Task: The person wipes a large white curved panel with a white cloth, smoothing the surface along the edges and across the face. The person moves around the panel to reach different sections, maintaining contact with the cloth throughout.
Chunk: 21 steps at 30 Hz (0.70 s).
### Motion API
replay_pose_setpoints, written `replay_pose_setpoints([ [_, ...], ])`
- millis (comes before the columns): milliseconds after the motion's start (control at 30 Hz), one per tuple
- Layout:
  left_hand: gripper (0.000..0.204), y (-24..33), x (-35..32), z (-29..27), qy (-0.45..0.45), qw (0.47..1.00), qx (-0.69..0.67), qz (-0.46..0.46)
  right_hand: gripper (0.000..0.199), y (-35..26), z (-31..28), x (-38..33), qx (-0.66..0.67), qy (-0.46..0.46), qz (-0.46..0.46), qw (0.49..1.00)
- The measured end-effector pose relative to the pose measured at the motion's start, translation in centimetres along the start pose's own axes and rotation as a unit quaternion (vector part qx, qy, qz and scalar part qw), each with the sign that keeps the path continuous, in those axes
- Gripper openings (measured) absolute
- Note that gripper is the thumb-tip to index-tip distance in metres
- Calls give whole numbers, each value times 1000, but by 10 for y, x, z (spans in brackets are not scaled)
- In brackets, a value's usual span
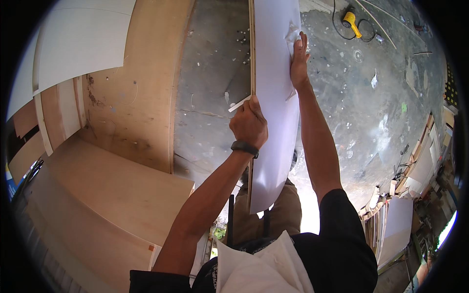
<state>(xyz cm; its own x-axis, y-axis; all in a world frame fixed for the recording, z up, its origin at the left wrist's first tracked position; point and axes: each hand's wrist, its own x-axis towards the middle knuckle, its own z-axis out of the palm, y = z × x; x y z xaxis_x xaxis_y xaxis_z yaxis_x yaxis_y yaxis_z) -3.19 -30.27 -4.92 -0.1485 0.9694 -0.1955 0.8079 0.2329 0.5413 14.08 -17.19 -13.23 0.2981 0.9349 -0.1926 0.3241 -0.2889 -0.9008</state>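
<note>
A long panel [275, 127] with a glossy white face stands in front of me, running from the top of the view down to my legs. Its bare wooden edge [253, 49] shows along the left side. My left hand [249, 123], with a dark band on the wrist, is closed at that edge. From its fist a thin whitish strip [238, 104] sticks out to the left; its kind cannot be made out. Farther up, my right hand [300, 63] lies along the panel's right side, fingers stretched out. Crumpled clear film [292, 33] is beside its fingertips.
Large plywood sheets [146, 63] and a wooden box-like surface [122, 185] fill the left. White boards [93, 39] lean at upper left. A yellow corded tool [351, 22] lies on the stained concrete floor [356, 107]. Board offcuts [395, 219] are stacked at right.
</note>
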Motion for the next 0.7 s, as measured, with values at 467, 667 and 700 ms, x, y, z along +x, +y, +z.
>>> replay_pose_setpoints([
  [467,59,12,7,-7,-6,1000,-8,-22,80,-7,-13,-299,-140,-32,19,989],
  [667,62,3,7,-9,-4,1000,2,-19,76,-18,-5,-180,-134,-35,8,990],
  [700,61,2,7,-8,-2,1000,0,-20,76,-17,-4,-161,-133,-35,5,990],
])
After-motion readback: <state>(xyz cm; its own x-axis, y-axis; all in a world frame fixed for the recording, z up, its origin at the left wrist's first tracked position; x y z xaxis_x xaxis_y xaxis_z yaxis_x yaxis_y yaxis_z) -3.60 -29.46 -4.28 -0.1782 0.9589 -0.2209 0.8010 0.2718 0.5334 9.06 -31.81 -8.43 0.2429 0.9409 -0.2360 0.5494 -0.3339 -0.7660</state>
